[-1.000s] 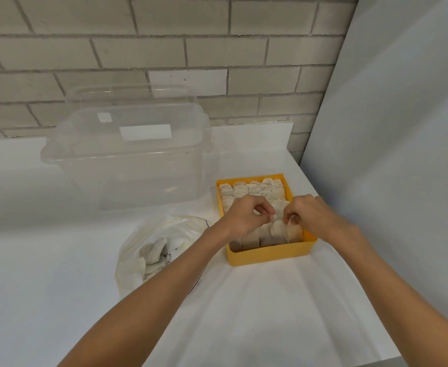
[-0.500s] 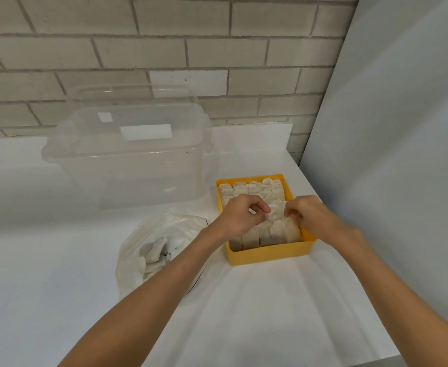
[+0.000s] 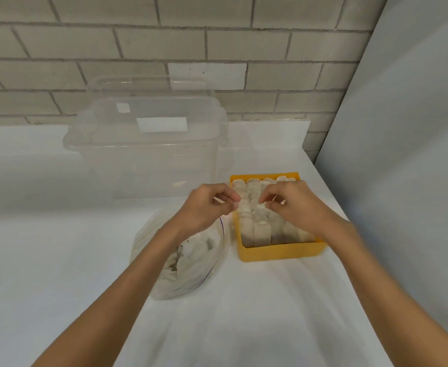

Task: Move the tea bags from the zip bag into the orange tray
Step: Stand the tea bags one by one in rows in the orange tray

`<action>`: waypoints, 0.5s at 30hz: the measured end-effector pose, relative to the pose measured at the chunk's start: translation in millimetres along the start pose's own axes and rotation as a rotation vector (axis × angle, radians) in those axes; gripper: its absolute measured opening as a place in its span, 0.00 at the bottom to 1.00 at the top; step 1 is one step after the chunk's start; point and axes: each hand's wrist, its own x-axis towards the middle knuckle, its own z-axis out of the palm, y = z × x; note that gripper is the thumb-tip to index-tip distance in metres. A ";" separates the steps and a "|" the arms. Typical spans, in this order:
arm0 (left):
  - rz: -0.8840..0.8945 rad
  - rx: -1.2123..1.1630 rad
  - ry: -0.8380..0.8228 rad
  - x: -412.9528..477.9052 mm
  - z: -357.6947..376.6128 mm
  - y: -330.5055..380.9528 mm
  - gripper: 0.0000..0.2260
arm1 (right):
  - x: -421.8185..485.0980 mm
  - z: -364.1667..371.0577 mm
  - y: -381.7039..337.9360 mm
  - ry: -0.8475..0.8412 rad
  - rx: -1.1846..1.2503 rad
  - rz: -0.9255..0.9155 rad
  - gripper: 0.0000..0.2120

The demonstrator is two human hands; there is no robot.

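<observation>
The orange tray [image 3: 281,252] sits on the white table at right of centre, packed with rows of pale tea bags [image 3: 261,229] standing on end. My right hand [image 3: 297,207] hovers over the tray's middle with fingers curled. Its fingertips meet at the tops of the tea bags, and I cannot see whether they pinch one. My left hand [image 3: 207,207] is just outside the tray's left wall, above the mouth of the zip bag [image 3: 191,260], fingers loosely curled and holding nothing. The clear zip bag lies left of the tray with several tea bags inside, partly hidden by my left forearm.
A large clear plastic bin [image 3: 148,147] with its lid stands behind the zip bag, close to the tray's far left corner. A brick wall runs along the back. A grey panel [image 3: 403,154] closes off the right side, near the tray.
My left hand has drawn back left, off the tea bags to the tray's left wall. My right hand has shifted left from the tray's right side to its middle.
</observation>
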 end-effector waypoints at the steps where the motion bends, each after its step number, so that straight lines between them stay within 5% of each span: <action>1: -0.024 0.003 0.011 -6.3 -10.1 -1.1 0.04 | 2.9 6.2 -10.3 -0.019 0.041 -0.017 0.08; 8: -0.255 0.303 -0.094 -44.1 -59.4 -29.2 0.07 | 22.8 58.4 -76.3 -0.198 0.286 -0.091 0.09; 15: -0.268 0.408 -0.007 -70.8 -58.8 -53.6 0.09 | 23.7 106.5 -98.8 -0.457 0.254 -0.111 0.17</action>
